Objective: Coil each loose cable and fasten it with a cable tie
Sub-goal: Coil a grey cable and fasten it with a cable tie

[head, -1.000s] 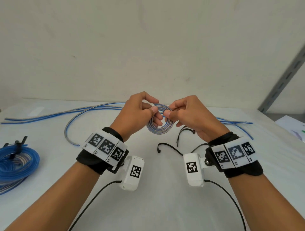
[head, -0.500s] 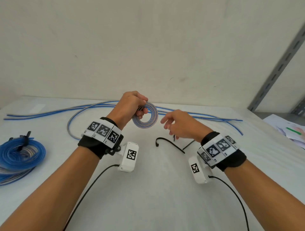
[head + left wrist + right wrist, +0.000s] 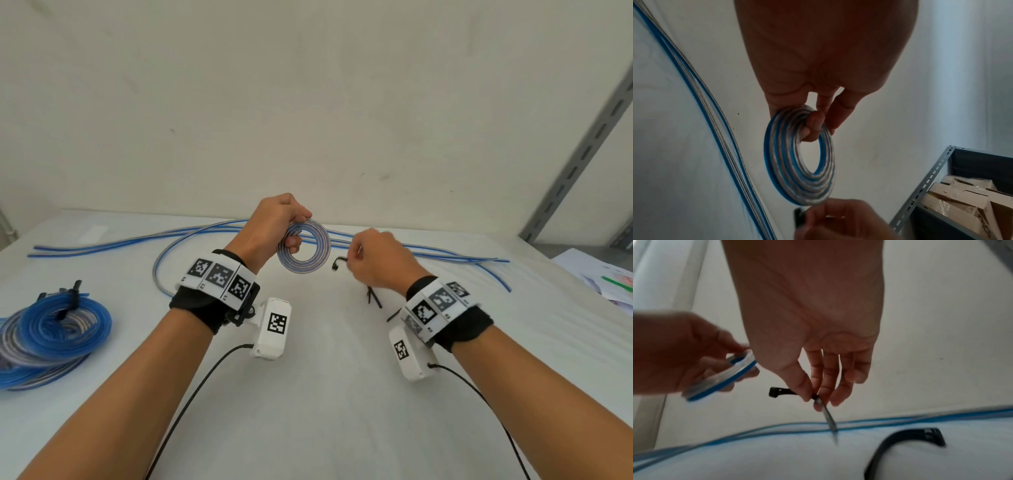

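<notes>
My left hand (image 3: 279, 222) holds a small flat coil of blue and clear cable (image 3: 310, 255) upright above the table, thumb and fingers curled round its top edge; the coil (image 3: 799, 162) also fills the left wrist view. Just to its right, my right hand (image 3: 371, 260) pinches a black cable tie (image 3: 339, 263) between thumb and fingers, with the tie's head (image 3: 774, 391) sticking out to the left and its tail pointing down. Another black tie (image 3: 906, 443) lies curved on the table under that hand.
Several long loose blue cables (image 3: 120, 241) run across the back of the white table (image 3: 325, 394). A pile of tied blue coils (image 3: 51, 332) sits at the left. More black ties (image 3: 375, 298) lie near my right wrist. A grey metal rack upright (image 3: 582, 147) and papers (image 3: 606, 281) stand right.
My right hand let go of the coil, dropped to the table, and came back up pinching a black cable tie. The left hand kept the coil and shifted slightly left.
</notes>
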